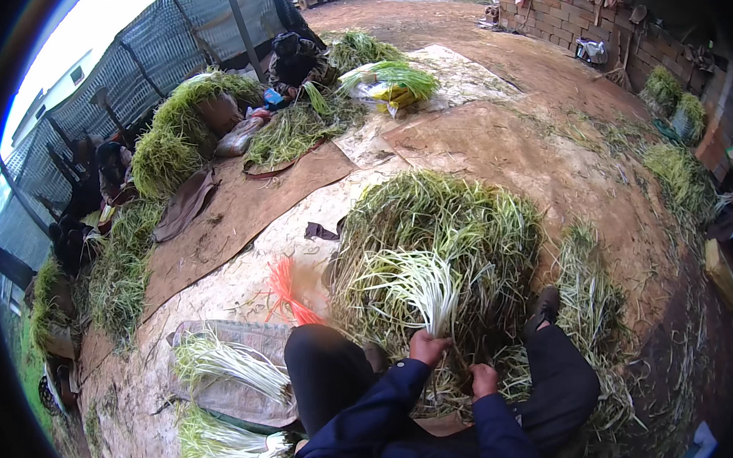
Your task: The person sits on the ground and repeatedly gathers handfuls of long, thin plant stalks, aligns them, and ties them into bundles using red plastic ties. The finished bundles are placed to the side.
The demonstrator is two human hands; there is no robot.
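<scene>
My left hand is closed around the base of a bunch of pale, leafy stalks, perhaps blanched chives. Their white stems fan upward and to the left. Lower and to the right is my right hand, fingers curled, close to thin brownish strands below the bunch; whether it grips them is hidden. Directly beyond both hands rises a large heap of green and yellowish stalks. Left of my knee, a loose bundle of white stalks lies on a woven sack. A gathered bundle rests nearer me.
Orange plastic strips lie left of the heap. Discarded leaves cover ground by my right foot. Several people sit among other heaps, one person at the back. Brown sheeting and a brick wall are also in view.
</scene>
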